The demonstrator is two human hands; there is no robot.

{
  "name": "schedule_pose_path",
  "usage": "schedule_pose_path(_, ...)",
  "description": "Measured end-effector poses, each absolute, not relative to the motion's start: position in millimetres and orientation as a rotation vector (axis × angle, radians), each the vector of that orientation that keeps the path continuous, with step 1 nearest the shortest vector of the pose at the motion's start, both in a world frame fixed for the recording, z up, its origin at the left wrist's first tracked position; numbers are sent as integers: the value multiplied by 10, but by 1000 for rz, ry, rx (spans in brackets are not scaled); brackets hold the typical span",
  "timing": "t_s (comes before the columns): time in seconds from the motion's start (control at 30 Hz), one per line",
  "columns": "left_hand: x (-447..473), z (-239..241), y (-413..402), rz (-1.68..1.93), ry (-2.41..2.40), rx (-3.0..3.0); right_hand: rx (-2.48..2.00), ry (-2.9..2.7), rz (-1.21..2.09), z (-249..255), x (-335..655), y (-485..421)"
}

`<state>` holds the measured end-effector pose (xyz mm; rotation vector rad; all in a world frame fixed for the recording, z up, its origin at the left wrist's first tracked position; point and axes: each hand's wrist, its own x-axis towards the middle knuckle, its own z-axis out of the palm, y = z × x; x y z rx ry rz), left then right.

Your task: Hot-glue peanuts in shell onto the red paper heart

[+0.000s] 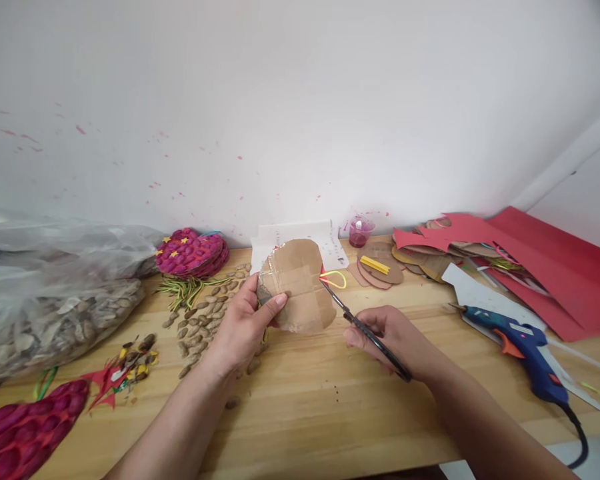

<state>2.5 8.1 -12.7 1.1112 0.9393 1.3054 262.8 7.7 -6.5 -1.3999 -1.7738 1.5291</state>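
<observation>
My left hand (243, 327) grips a rounded piece of brown cardboard (300, 285) with tape across it, held up above the wooden table (320, 400). My right hand (390, 340) is closed on black scissors (365, 330). Their blades point up and left and meet the cardboard's right edge. A yellow loop (336, 279) pokes out from behind the cardboard, with a bit of red beside it.
A blue hot glue gun (525, 347) lies at right on white card, cord trailing off the edge. Red paper sheets (545, 267) and cardboard cut-outs (380, 270) sit behind. A plastic bag of seeds (55, 300), loose seeds (200, 320) and pink seed-covered pieces (193, 253) lie left.
</observation>
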Motion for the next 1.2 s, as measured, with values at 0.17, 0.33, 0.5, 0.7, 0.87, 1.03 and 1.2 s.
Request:
schedule_pose_path(0.17, 29, -122, 80, 1316, 939, 1145, -1395, -1771, 1544, -80, 2644, 78)
schedule_pose_path(0.33, 23, -133, 79, 1326, 946, 1163, -1385, -1757, 1568, -90, 2651, 82)
schedule_pose_path(0.5, 11, -144, 86, 1322, 971, 1200, -1395, -1735, 1600, -90, 2659, 86)
schedule_pose_path(0.7, 32, -143, 81, 1279, 927, 1162, -1364, -1743, 1584, -83, 2649, 70)
schedule_pose_path(0.87, 48, -132, 76, 1283, 936, 1144, -1369, -1721, 1596, -87, 2626, 64)
schedule_pose_path(1.03, 75, -115, 49, 1287, 963, 1099, -1339, -1697, 1606, -76, 2602, 56)
schedule_pose_path(1.2, 128, -104, 49, 1304, 924, 991, -1419, -1682, 1518, -83, 2578, 61)
